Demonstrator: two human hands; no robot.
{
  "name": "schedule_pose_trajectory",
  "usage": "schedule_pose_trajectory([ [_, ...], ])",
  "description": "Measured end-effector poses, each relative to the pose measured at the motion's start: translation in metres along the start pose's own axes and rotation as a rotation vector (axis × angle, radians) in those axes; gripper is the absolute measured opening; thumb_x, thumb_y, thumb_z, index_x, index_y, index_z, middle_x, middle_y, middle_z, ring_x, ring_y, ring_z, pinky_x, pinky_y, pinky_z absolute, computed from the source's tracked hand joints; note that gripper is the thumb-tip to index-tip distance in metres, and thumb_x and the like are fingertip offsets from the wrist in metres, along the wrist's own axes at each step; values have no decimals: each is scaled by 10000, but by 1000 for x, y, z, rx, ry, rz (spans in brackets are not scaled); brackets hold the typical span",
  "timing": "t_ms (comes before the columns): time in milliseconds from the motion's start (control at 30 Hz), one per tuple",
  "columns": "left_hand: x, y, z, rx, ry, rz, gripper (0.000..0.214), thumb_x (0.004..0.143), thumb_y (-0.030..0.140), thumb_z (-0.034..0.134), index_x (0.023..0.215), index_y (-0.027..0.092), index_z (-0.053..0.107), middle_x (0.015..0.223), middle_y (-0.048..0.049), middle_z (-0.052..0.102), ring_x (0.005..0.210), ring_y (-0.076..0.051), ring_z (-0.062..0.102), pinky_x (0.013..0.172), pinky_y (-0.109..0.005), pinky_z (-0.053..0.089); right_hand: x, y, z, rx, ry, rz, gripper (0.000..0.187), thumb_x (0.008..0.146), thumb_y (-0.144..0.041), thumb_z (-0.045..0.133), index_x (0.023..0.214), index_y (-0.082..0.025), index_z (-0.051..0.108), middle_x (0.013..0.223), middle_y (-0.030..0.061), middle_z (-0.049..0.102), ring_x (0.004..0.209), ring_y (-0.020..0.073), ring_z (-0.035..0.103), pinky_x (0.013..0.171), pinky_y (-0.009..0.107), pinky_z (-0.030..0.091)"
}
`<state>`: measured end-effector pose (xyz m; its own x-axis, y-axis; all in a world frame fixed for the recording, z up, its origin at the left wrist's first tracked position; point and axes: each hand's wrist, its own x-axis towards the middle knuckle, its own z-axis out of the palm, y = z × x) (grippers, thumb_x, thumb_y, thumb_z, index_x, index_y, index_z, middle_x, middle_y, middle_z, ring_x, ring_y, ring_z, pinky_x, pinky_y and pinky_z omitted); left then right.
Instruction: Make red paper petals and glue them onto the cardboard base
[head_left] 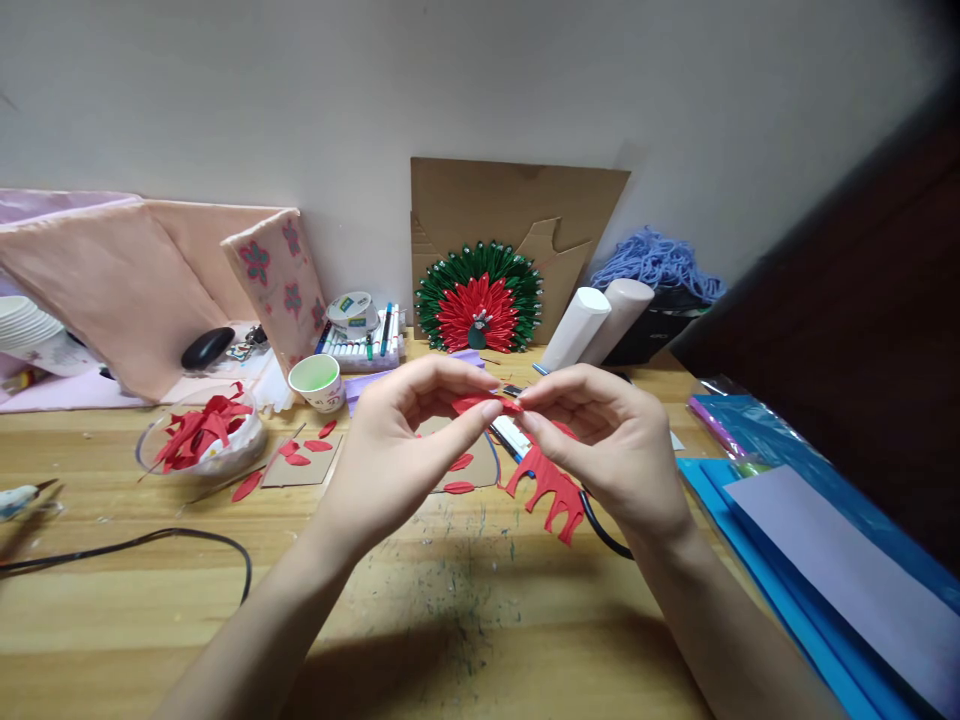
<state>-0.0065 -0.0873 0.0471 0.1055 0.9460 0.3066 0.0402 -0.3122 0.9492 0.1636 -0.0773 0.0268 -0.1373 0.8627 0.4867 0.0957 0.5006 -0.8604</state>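
Between my two hands, above the middle of the table, is a small red crepe paper petal (480,402). My left hand (412,430) pinches its left part between thumb and fingers. The fingertips of my right hand (600,430) close on its right end. Below my right hand lies a red crepe paper sheet (551,490) with scalloped cut-outs along its edge. Loose red petals (459,488) rest on a piece of cardboard (480,465) behind my hands. More petals (298,460) lie on a smaller cardboard piece (322,465) to the left.
A clear bowl (255,445) of red scraps, a paper cup (316,385) and a marker set (364,350) stand left. A red-green peacock craft (480,300) leans against cardboard at the back. White rolls (576,328) stand right of it. Blue sheets (757,540) lie right; a black cable (150,538) left.
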Motion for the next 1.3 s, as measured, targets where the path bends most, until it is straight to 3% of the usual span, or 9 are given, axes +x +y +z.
schedule_pose_trajectory([
  [167, 0, -1, -1, -40, -24, -23, 140, 756, 225, 695, 882, 177, 657, 880, -26, 687, 831, -139, 649, 740, -224, 541, -2, 0, 0, -159, 62, -227, 206, 725, -99, 689, 895, -213, 670, 829, 10, 695, 748, 151, 658, 703, 295, 565],
  [267, 0, -1, -1, -68, -47, -51, 126, 765, 226, 688, 880, 183, 658, 871, -15, 684, 815, -124, 645, 711, -197, 535, -1, 1, -1, -280, 50, -402, 263, 703, -50, 695, 908, -215, 681, 833, 10, 710, 754, 159, 662, 702, 303, 558],
  [367, 1, 0, -1, -103, -51, -63, 110, 765, 214, 689, 866, 180, 661, 854, -6, 684, 802, -110, 645, 721, -184, 533, -1, 1, -2, -333, 44, -490, 300, 701, -19, 689, 931, -212, 682, 837, 12, 717, 758, 157, 664, 698, 300, 558],
  [633, 3, 0, 0, -149, -32, -59, 97, 753, 191, 700, 840, 170, 662, 822, 3, 694, 772, -93, 657, 708, -161, 535, -1, 3, -4, -380, 49, -560, 282, 720, -37, 683, 953, -196, 681, 838, 26, 720, 754, 166, 674, 674, 306, 563],
  [1067, 5, -2, -5, -33, 85, -29, 115, 783, 219, 669, 882, 161, 660, 886, -31, 710, 802, -110, 658, 741, -190, 529, -1, 9, -4, -589, 47, -666, 239, 780, -56, 639, 979, -188, 645, 874, 48, 720, 775, 159, 665, 710, 296, 547],
  [1300, 7, -3, -11, -88, 24, -37, 113, 776, 235, 681, 869, 171, 673, 864, -26, 718, 805, -113, 667, 749, -187, 532, 0, 11, -4, -574, 63, -683, 244, 775, -63, 648, 979, -197, 636, 847, 39, 720, 756, 160, 668, 693, 294, 547],
])
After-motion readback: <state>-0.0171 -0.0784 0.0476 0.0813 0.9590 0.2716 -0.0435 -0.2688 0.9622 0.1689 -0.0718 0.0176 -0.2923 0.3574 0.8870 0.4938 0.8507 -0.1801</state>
